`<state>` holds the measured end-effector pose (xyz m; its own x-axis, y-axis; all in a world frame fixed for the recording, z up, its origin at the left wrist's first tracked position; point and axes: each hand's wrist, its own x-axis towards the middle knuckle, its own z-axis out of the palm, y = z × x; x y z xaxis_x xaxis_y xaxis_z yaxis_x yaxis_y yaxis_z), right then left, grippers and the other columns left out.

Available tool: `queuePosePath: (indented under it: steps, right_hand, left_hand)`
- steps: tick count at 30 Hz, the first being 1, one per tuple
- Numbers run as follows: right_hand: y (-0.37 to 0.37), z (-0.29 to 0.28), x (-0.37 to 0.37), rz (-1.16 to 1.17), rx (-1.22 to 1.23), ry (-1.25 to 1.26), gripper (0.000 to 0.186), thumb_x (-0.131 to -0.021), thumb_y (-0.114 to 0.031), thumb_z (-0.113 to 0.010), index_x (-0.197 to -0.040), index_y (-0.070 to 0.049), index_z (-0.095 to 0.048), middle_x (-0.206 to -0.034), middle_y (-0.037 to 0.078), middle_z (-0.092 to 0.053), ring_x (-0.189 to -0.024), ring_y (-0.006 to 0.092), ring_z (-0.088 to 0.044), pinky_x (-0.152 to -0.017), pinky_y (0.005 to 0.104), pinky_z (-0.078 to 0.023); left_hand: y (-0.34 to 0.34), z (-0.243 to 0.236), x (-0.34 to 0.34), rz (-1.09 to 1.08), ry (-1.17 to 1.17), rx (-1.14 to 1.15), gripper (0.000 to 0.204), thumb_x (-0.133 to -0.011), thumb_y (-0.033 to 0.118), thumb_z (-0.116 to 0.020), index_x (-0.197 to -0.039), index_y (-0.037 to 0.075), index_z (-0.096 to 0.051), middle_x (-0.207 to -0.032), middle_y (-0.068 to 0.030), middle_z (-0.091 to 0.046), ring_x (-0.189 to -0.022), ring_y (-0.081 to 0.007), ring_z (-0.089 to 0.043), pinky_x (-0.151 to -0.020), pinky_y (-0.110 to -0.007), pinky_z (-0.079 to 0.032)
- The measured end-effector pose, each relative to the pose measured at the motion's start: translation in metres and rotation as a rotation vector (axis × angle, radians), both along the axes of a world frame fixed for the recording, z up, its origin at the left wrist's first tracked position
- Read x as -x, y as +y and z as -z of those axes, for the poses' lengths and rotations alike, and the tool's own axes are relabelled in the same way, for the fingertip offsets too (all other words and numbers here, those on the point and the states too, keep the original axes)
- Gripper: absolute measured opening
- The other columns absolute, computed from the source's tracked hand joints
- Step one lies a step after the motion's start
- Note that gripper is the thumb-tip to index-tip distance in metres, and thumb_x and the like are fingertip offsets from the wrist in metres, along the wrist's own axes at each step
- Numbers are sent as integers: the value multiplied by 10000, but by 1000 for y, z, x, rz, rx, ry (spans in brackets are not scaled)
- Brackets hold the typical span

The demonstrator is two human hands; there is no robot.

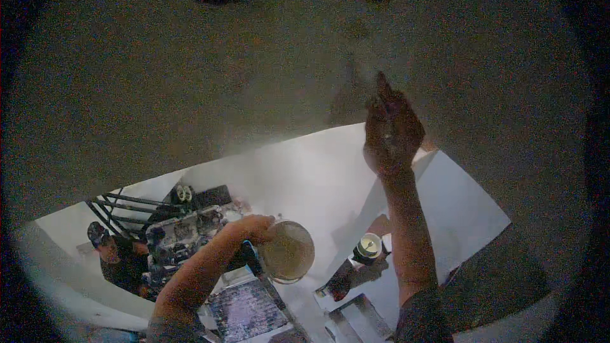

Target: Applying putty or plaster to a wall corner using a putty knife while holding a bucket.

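Observation:
My left hand (257,227) grips the rim of a round, pale tub (289,253) with beige content or a beige inside, low in the middle of the view. Up and to the right, my right hand (394,133) is raised in front of a dark grey-brown surface (254,76). Its fingers look curled, with one finger or a thin thing pointing upward. Dimness and blur hide what it holds, if anything.
A dark can with a pale round top (368,246) is below, between my forearms. At lower left are a person in a cap and dark shirt (124,267), dark metal bars (127,206), a cluttered surface (175,235) and a speckled, pale purple panel (248,310).

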<state>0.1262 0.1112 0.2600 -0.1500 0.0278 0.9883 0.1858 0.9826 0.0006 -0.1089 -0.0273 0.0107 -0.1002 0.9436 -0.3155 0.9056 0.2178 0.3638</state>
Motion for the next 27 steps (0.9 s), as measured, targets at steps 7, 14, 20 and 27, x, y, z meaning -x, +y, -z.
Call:
queuePosePath:
  steps: [7,14,20,27]
  right_hand:
    - [-16,-18,-4,143,-226,-279,567,-748,-104,-591,-1291,-41,-441,-775,148,-561,-740,316,-554,-645,431,-480]
    - [-26,-23,-22,66,-299,-358,554,-725,-57,-603,-1258,-16,-459,-769,142,-560,-724,319,-547,-619,432,-473]
    - [-25,-7,-61,-110,-117,-390,324,-821,-101,-566,-1134,-19,-580,-753,121,-588,-605,243,-561,-577,366,-470]
    - [-31,-45,-81,-297,393,-84,269,-913,-177,-478,-1093,-41,-624,-794,77,-670,-620,145,-613,-620,322,-502]
  left_hand:
    - [-3,54,29,96,106,-115,606,-782,378,-599,-1260,39,-445,-1075,-208,-610,-1026,-366,-577,-875,-455,-460]
    - [-26,-19,-14,56,-57,-165,493,-762,409,-637,-1129,84,-582,-1050,-147,-632,-980,-319,-596,-811,-416,-468]
    - [-62,-81,-57,187,6,-339,455,-748,425,-632,-1033,71,-619,-1002,-144,-635,-914,-297,-605,-762,-397,-468]
    - [-18,50,24,119,-94,-362,455,-737,377,-609,-1019,20,-584,-921,-202,-622,-900,-330,-601,-759,-416,-456]
